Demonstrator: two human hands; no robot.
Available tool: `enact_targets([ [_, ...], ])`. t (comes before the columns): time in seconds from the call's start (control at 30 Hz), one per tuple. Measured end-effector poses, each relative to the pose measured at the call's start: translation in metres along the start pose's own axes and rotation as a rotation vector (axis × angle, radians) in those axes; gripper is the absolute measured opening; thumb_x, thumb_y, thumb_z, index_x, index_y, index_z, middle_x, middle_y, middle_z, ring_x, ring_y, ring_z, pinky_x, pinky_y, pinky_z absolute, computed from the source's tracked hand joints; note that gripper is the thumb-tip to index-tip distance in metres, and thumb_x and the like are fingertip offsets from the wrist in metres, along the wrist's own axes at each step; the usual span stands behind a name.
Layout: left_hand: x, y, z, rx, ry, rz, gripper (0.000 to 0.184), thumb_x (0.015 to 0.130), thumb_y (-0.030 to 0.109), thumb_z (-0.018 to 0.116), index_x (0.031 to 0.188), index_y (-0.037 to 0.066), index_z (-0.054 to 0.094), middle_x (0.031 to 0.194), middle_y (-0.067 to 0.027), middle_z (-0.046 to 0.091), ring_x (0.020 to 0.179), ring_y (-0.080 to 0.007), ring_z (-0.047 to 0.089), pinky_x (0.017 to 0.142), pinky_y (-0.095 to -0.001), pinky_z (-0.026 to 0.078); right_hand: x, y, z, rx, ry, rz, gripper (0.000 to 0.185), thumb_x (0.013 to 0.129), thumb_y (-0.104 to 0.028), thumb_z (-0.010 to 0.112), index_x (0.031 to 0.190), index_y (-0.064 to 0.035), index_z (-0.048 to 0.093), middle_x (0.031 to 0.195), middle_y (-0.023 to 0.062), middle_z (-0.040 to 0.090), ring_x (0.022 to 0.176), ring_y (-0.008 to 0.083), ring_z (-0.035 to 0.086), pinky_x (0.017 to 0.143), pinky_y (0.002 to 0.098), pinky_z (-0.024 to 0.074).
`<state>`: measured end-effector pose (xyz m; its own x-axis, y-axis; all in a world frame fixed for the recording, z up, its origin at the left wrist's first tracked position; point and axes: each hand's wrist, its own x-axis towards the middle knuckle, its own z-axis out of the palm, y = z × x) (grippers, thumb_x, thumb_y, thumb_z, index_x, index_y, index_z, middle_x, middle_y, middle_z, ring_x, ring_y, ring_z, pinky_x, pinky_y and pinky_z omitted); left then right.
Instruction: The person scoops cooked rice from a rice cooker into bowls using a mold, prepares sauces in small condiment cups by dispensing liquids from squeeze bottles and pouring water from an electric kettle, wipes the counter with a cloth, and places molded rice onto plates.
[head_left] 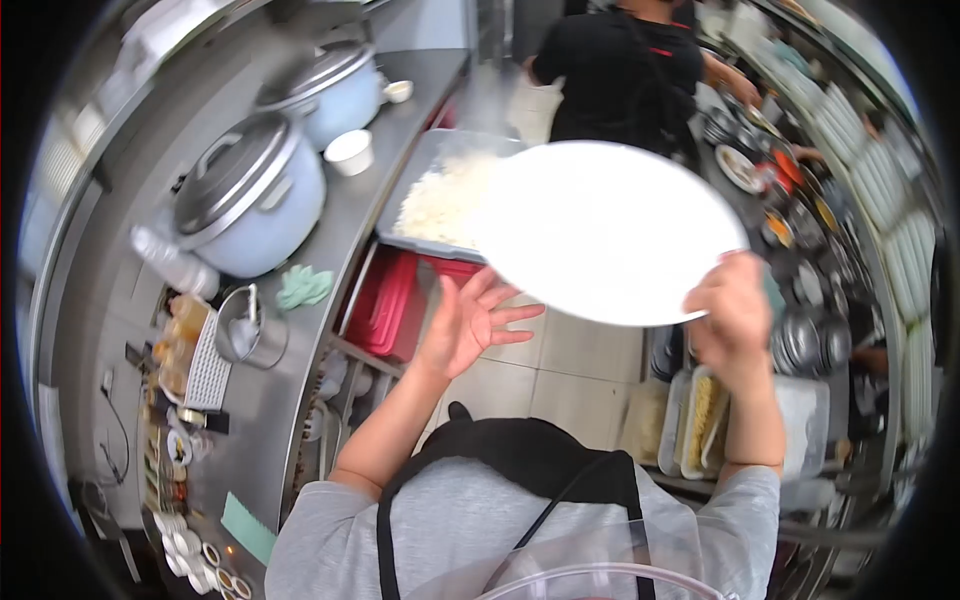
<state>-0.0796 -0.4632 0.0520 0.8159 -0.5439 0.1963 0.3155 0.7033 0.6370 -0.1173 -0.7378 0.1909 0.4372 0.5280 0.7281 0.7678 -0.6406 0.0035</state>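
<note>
A large white plate [610, 235], smooth and oval in outline, hangs in front of me above the floor. My right hand [733, 300] is closed on its lower right rim. My left hand [478, 325] is open with its fingers spread, just below the plate's left edge and apart from it. Beyond that hand, a shallow grey tub [400, 238] holds a heap of what looks like white rice [445, 205]. The plate covers the tub's right side.
Two rice cookers [255, 195] stand on the steel counter [335, 250] at left, with a white cup [349, 152] and a metal pot [250, 335]. Red bins [383, 305] sit below. A person in black [625, 80] works ahead. Food containers [700, 425] stand at right.
</note>
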Motion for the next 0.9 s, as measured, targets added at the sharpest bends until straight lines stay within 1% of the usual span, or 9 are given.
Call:
enact_targets([
  [0.07,-0.019,0.035,-0.029,-0.164,0.128,0.039,0.08,0.081,0.064,0.034,0.133,0.005,0.023,0.129,-0.0187,0.037,0.113,-0.0335,0.044,0.089,-0.0472,0.042,0.014,0.002,0.078,0.192,-0.15,-0.062,0.019,0.052,-0.003,0.061,0.068,-0.0079,0.051,0.062,0.0046,0.038,0.066,0.0234,0.043,0.066,0.0341,0.0334],
  [0.13,-0.04,0.059,-0.073,-0.11,0.47,0.041,0.064,0.085,0.045,0.046,0.129,0.002,0.031,0.126,-0.0179,0.042,0.112,-0.032,0.046,0.092,-0.0443,0.04,0.02,-0.002,0.156,0.347,-0.208,-0.172,0.019,0.056,-0.005,0.062,0.07,-0.0091,0.051,0.064,0.0038,0.04,0.069,0.0229,0.044,0.074,0.037,0.0373],
  [0.2,-0.076,0.076,-0.123,-0.115,0.637,-0.018,0.053,0.079,0.019,0.051,0.124,-0.003,0.036,0.121,-0.0187,0.046,0.109,-0.0311,0.048,0.093,-0.0417,0.039,0.028,-0.013,0.219,0.444,-0.247,-0.232,0.019,0.057,-0.001,0.065,0.07,-0.0092,0.054,0.066,0.0021,0.043,0.07,0.0208,0.046,0.083,0.0406,0.0387],
  [0.4,-0.115,0.1,-0.195,-0.139,0.917,0.189,0.063,0.063,0.006,0.05,0.122,-0.008,0.033,0.117,-0.0236,0.047,0.107,-0.0365,0.048,0.093,-0.0463,0.04,0.114,0.026,0.316,0.653,-0.523,-0.24,0.031,0.063,-0.007,0.069,0.092,-0.0088,0.059,0.09,0.0048,0.056,0.09,0.019,0.052,0.091,0.0379,0.0362],
  [0.47,-0.114,0.105,-0.223,-0.109,0.983,0.247,0.064,0.063,0.007,0.051,0.122,-0.008,0.033,0.116,-0.0231,0.047,0.106,-0.0362,0.049,0.092,-0.0462,0.04,0.15,0.063,0.363,1.166,-0.613,0.23,0.037,0.07,-0.012,0.068,0.105,-0.0064,0.057,0.103,0.0041,0.057,0.101,0.0162,0.05,0.093,0.0336,0.0346],
  [0.53,-0.105,0.107,-0.245,-0.051,1.05,0.296,0.064,0.063,0.007,0.052,0.122,-0.008,0.034,0.116,-0.0222,0.048,0.105,-0.0357,0.049,0.092,-0.0462,0.04,0.17,0.098,0.451,1.31,-0.528,0.629,0.035,0.076,-0.018,0.065,0.107,-0.0061,0.056,0.104,0.0007,0.056,0.101,0.0127,0.049,0.089,0.0302,0.0366],
  [0.67,-0.068,0.123,-0.273,-0.051,1.187,0.31,0.064,0.063,0.008,0.052,0.122,-0.007,0.034,0.116,-0.0211,0.048,0.105,-0.0354,0.049,0.092,-0.0464,0.039,0.204,0.128,0.616,1.564,-0.479,1.133,0.035,0.078,-0.028,0.064,0.107,-0.0105,0.056,0.099,0.0,0.056,0.094,0.0123,0.049,0.08,0.0305,0.0391],
  [0.77,-0.037,0.128,-0.288,-0.074,1.256,0.374,0.063,0.063,0.009,0.052,0.122,-0.006,0.036,0.117,-0.0199,0.047,0.107,-0.0351,0.047,0.092,-0.0466,0.038,0.23,0.133,0.726,1.71,-0.446,1.32,0.039,0.073,-0.031,0.068,0.105,-0.0116,0.055,0.097,0.0004,0.056,0.091,0.0134,0.049,0.077,0.0311,0.0389],
  [0.9,-0.008,0.134,-0.301,-0.139,1.323,0.404,0.062,0.061,0.009,0.053,0.12,-0.005,0.038,0.116,-0.0176,0.049,0.107,-0.0323,0.047,0.094,-0.0428,0.037,0.268,0.12,0.775,1.568,-0.415,1.434,0.044,0.068,-0.033,0.072,0.103,-0.0118,0.055,0.095,0.0033,0.054,0.092,0.0162,0.048,0.078,0.0319,0.0369],
])
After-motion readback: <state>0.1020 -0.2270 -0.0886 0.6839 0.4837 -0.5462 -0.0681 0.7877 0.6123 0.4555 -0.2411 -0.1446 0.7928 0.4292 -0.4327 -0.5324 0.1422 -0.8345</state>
